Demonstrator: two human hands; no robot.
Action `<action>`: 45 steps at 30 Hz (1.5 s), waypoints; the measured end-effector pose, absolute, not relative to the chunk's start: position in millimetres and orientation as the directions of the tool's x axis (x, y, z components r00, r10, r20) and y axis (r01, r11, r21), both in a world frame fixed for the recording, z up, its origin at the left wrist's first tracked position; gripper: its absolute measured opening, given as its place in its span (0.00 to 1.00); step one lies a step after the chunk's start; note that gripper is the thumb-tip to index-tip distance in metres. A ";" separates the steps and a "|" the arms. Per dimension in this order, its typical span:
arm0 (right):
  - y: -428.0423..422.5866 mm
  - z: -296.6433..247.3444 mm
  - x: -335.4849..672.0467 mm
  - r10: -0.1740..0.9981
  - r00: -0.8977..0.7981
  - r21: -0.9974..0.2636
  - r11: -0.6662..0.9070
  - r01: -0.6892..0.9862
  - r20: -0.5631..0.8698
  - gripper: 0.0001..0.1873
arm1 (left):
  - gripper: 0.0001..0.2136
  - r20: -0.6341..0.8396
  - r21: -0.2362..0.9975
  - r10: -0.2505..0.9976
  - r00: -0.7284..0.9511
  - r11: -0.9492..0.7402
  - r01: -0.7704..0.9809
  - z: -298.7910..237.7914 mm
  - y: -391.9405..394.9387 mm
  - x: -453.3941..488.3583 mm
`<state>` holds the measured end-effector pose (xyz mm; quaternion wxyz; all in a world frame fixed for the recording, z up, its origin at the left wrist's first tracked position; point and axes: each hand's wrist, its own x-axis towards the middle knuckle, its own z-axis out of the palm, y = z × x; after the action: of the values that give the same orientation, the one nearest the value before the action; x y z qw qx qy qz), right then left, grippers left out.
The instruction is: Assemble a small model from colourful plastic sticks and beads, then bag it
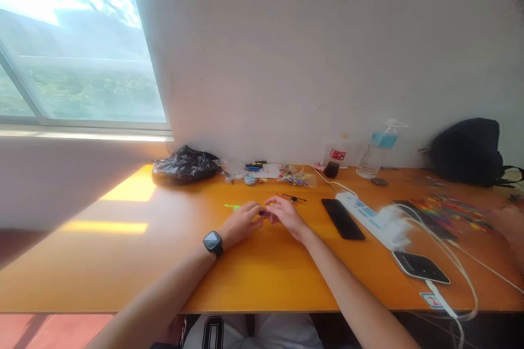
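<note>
Over the middle of the table, my left hand and my right hand meet at the fingertips. Between them is a small dark piece, too small and too covered by fingers to name. My left fingers pinch it from the left; the right thumb and fingers close on it from the other side. Just beyond the left hand lies a bright green plastic piece. Behind the right hand, a thin black part with a rod rests beside a bit of orange-red.
Right of my hands are a black phone, a white power strip with cables, and a second device. Along the wall stand a black plastic bag, small bagged parts, bottles and a dark bag.
</note>
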<state>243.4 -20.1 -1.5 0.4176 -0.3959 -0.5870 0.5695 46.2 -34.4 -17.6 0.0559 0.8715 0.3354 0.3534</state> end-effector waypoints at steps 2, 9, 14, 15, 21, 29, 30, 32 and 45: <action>-19.0 -3.4 243.0 0.944 -0.328 -0.999 0.048 0.006 0.043 0.16 | 0.08 0.561 0.354 0.630 0.537 -0.769 0.532 -16.7 -34.5 46.3; -18.4 -5.4 244.0 0.941 -0.332 -0.994 0.084 0.066 0.058 0.17 | 0.09 0.535 0.371 0.647 0.544 -0.758 0.536 -11.4 -36.7 45.6; -19.1 -5.5 245.0 0.932 -0.357 -0.992 0.097 0.080 0.062 0.18 | 0.09 0.566 0.373 0.623 0.541 -0.778 0.506 -14.9 -34.0 44.9; -19.1 -5.9 245.0 0.930 -0.361 -0.992 0.099 0.080 0.064 0.18 | 0.08 0.574 0.370 0.615 0.541 -0.784 0.499 -16.1 -33.1 44.7; -17.5 -10.2 245.4 0.920 -0.377 -0.986 0.145 0.077 0.106 0.16 | 0.05 0.628 0.303 0.583 0.516 -0.794 0.527 -20.7 -31.2 44.2; -16.3 -11.4 245.6 0.915 -0.380 -0.981 0.177 0.074 0.136 0.18 | 0.04 0.645 0.280 0.585 0.492 -0.780 0.560 -20.5 -31.4 44.7; -16.7 -10.7 244.8 0.915 -0.380 -0.982 0.174 0.072 0.135 0.19 | 0.04 0.642 0.293 0.592 0.488 -0.777 0.557 -20.2 -31.0 44.7; -17.3 -8.7 243.1 0.916 -0.379 -0.984 0.166 0.068 0.128 0.20 | 0.05 0.643 0.317 0.603 0.472 -0.770 0.553 -19.7 -30.8 44.9; 26.0 -27.2 297.8 0.816 0.060 -0.515 0.304 0.802 0.576 0.20 | 0.08 0.624 0.633 0.781 -0.041 -0.474 0.612 -25.4 5.2 1.4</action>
<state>297.8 26.0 -27.2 0.4268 -0.5897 -0.6856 0.0082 1.4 5.2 -25.4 0.0822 0.6875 0.5062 0.5141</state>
